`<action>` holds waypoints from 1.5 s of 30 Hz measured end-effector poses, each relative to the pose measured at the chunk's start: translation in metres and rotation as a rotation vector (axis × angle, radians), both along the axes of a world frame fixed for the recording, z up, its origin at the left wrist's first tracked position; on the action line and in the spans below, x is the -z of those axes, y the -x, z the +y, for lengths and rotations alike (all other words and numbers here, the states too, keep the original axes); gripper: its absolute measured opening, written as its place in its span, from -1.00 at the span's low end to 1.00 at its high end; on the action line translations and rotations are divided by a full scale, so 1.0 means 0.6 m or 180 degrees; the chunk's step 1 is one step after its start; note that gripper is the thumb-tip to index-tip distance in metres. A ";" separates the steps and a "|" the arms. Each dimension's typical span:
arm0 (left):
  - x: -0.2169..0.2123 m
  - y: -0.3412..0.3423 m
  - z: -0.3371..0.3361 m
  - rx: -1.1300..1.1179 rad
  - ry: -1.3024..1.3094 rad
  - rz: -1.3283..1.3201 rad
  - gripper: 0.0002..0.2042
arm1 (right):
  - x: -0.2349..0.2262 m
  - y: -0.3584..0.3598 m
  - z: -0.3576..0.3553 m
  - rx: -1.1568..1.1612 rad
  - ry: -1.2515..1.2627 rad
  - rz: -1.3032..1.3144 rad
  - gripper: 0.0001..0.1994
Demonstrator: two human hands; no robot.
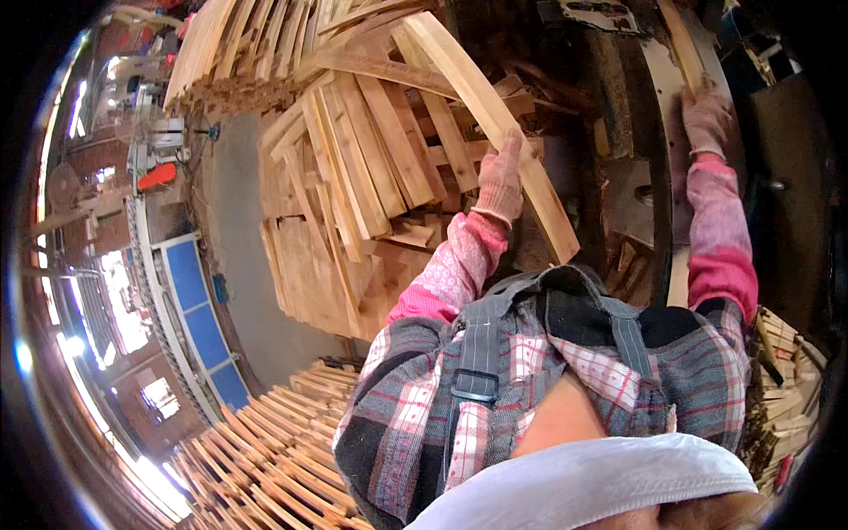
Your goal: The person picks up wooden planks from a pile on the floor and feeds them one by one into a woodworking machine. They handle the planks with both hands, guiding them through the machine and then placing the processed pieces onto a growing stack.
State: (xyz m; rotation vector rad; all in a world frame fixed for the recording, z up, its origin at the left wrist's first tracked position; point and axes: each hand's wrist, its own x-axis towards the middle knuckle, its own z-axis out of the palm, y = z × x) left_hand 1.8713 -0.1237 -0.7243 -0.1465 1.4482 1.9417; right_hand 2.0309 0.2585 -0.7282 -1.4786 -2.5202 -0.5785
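My left hand [501, 181], in a pale work glove, is closed on a long light-brown wooden board [464, 78]. The board slants from the upper middle down toward my waist, above a pile of boards. My right hand [707, 122], gloved too, is at the near end of a narrow wooden strip [678, 40]. Its fingers are closed about the strip's end, though partly blurred. The strip lies along a flat pale machine table [655, 66] at the right. Pink sleeves cover both forearms.
Loose boards [389, 150] lie piled left of my left hand. A tall timber stack [238, 44] stands behind them, and rows of slats [274, 450] sit at the lower left. Offcuts [627, 265] lie beside the machine table. More wood pieces [791, 389] are at the lower right.
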 end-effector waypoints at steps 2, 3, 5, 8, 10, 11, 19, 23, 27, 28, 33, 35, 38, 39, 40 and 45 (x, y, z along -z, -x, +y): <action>0.030 0.015 -0.016 0.0026 -0.0079 0.0062 -0.57 | -0.076 0.052 -0.153 -0.0559 0.1499 0.0715 -0.38; 0.024 0.028 -0.005 0.0016 -0.0140 -0.0369 -0.57 | -0.090 0.050 -0.226 -0.1035 0.2027 0.1156 -0.29; -0.003 0.030 0.032 -0.0208 -0.0528 -0.0233 -0.60 | -0.115 0.037 -0.365 -0.1792 0.2711 0.1227 -0.10; -0.043 0.011 0.104 -0.0184 -0.0982 -0.0513 -0.58 | -0.087 -0.004 -0.443 -0.1805 0.3231 0.1374 -0.14; -0.013 0.009 0.117 0.0517 -0.1002 0.0189 -0.47 | -0.081 -0.067 -0.442 -0.1472 0.2775 0.1891 -0.20; -0.013 0.008 0.124 0.0924 -0.0853 0.0824 -0.41 | -0.072 -0.108 -0.436 -0.1588 0.2084 0.1972 -0.26; 0.174 0.281 -0.039 0.0402 0.2870 0.1827 -0.41 | -0.043 -0.343 -0.440 -0.0384 0.0775 0.0972 -0.48; 0.168 0.324 -0.036 -0.0030 0.3445 0.1235 -0.34 | -0.069 -0.290 -0.334 -0.0781 0.0019 0.0853 -0.65; 0.204 0.369 0.023 -0.0272 0.3445 0.1016 -0.34 | -0.071 -0.131 -0.148 -0.0866 0.0028 0.0171 -0.65; 0.200 0.362 0.058 -0.0292 0.3838 0.0962 -0.30 | -0.062 -0.122 -0.115 -0.0715 0.0022 0.0005 -0.66; 0.290 0.436 0.027 0.0325 0.4213 0.1270 -0.56 | -0.050 -0.038 -0.007 -0.1127 0.0481 0.0352 -0.63; 0.298 0.442 0.029 0.1507 0.4540 0.2001 -0.61 | -0.044 0.001 -0.005 -0.0822 0.0122 0.0315 -0.63; 0.290 0.420 0.000 0.0818 0.4566 0.1417 -0.71 | -0.060 0.068 -0.097 -0.1314 0.0559 0.0651 -0.54; 0.326 0.460 -0.101 0.1280 0.5020 0.1849 -0.71 | -0.067 0.120 -0.155 -0.1832 0.1003 0.0921 -0.51; 0.343 0.484 -0.164 0.1895 0.5395 0.2298 -0.71 | -0.064 0.160 -0.206 -0.2244 0.1424 0.1143 -0.48; 0.213 0.306 -0.084 0.0954 0.4898 0.2353 -0.43 | 0.018 0.311 -0.357 -0.2569 0.2119 0.0789 -0.35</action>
